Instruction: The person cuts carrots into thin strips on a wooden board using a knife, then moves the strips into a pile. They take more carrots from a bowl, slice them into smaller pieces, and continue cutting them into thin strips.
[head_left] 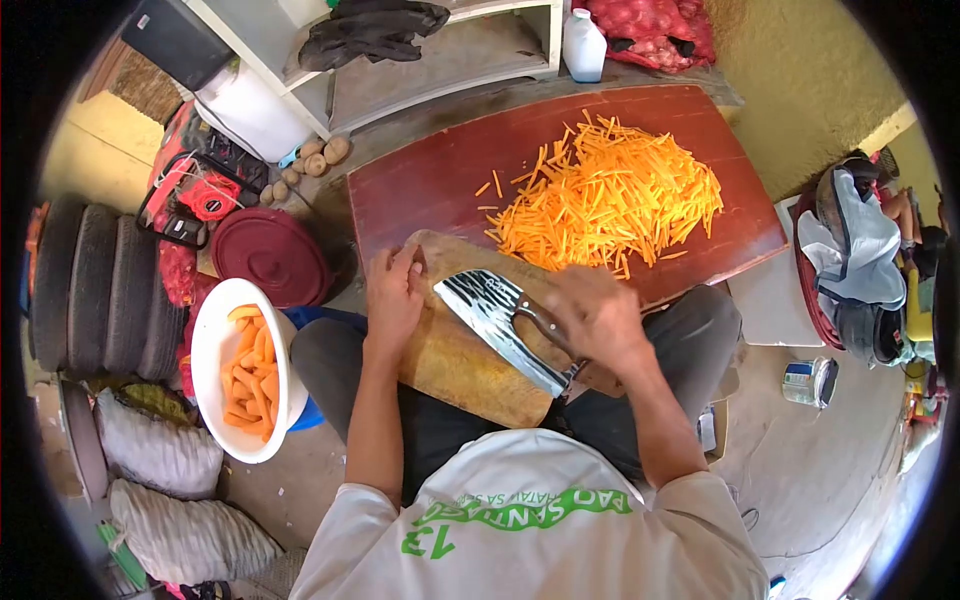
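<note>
A wooden cutting board [450,352] slants from the table's near edge onto the person's lap. Flat on it lies a broad cleaver [495,322] with a dark-patterned blade and brown handle. My left hand [396,292] rests at the board's upper left edge, fingers somewhat apart. Over the cleaver's handle is my right hand [603,318], blurred by motion; whether its fingers grip the handle cannot be made out. Beyond the board, a large heap of orange strips [615,195], probably carrot, covers part of the red-brown table [420,185].
At the left, a white basin [207,375] holds several peeled orange pieces [250,375]. Behind it are a dark red lid [270,257] and stacked tires [95,290]. A white jug [584,47] stands past the table, and a can [808,382] is on the right floor.
</note>
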